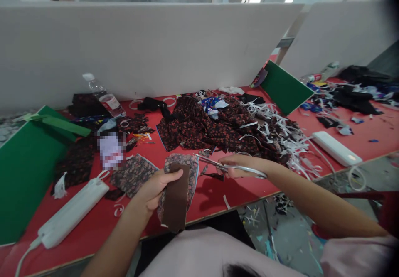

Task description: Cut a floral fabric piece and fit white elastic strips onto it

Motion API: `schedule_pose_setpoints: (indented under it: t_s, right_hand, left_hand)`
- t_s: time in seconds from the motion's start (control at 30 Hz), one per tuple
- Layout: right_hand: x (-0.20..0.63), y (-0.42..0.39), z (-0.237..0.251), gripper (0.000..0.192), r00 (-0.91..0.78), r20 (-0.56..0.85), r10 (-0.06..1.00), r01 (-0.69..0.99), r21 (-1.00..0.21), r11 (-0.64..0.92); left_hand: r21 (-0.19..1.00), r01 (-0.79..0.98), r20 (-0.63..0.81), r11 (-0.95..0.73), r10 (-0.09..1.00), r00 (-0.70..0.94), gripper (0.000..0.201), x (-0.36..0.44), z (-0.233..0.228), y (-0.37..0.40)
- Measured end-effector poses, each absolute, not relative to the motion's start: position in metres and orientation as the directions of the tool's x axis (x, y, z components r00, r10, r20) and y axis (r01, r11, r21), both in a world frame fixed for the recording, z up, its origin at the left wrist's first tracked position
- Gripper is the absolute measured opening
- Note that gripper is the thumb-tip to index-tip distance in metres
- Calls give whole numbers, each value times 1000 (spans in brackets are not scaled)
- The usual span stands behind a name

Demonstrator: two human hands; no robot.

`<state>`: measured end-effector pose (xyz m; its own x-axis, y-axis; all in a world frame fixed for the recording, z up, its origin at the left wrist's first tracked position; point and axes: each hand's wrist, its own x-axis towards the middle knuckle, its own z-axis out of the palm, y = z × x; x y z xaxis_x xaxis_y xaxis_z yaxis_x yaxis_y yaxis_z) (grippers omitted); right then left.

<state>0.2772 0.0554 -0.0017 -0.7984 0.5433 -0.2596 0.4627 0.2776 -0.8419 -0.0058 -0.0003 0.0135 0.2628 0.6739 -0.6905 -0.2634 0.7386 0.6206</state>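
Note:
My left hand [158, 187] grips a brown strip [176, 196] that looks like card, thumb on top, together with a piece of floral fabric [192, 165] behind it. In my right hand [238, 165] is a pair of metal scissors [249, 170], fingers wrapped round the handles. The scissors' blades point left, their tips close to the upper right edge of the held fabric; whether they touch it I cannot tell. Left of my left hand, another floral fabric piece [132, 175] lies on the red table [215, 204]. Beyond both hands spreads a heap of dark floral cloth [202, 123].
White power strips lie at left [75, 212] and right [336, 148]. Green boards [40, 160] stand at both sides, and a pale partition [140, 48] runs along the back. A plastic bottle [109, 102] leans at back left. White strip scraps [289, 140] pile at right.

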Motion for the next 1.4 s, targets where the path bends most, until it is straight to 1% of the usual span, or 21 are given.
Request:
schedule_pose_setpoints:
  t_s: [0.23, 0.43, 0.6, 0.73, 0.87, 1.0, 1.1, 1.2, 1.4]
  right_hand:
    - [272, 62, 11, 48, -840, -253, 479, 450, -818, 357]
    - [269, 65, 15, 45, -851, -238, 467, 453, -782, 428]
    - [268, 66, 22, 53, -869, -239, 432, 433, -789, 435]
    - [267, 66, 26, 55, -877, -218, 428, 415, -794, 444]
    - [267, 68, 23, 50, -874, -209, 438, 414, -792, 449]
    - [268, 69, 22, 43, -869, -225, 440, 436, -768, 469]
    - [266, 66, 27, 34, -861, -251, 442, 463, -745, 480]
    - [263, 62, 33, 24, -842, -273, 466, 501, -719, 482]
    - [261, 67, 28, 26, -870, -245, 428, 458, -724, 517]
  left_hand:
    - [618, -258, -701, 743, 669, 247, 8, -11, 15, -3]
    - [619, -268, -687, 738, 674, 271, 8, -14, 15, -4]
    - [618, -263, -675, 741, 671, 307, 14, -18, 11, -4]
    - [620, -274, -665, 735, 678, 315, 12, -19, 13, -4]
    - [626, -264, -672, 734, 679, 296, 12, -20, 14, -3]
    - [605, -264, -693, 751, 660, 291, 12, -21, 15, -3]
    - [599, -260, -695, 758, 652, 303, 12, -20, 17, -4]
    - [612, -256, -682, 748, 663, 309, 13, -18, 17, -5]
    - [609, -243, -684, 755, 655, 321, 14, -16, 17, -4]
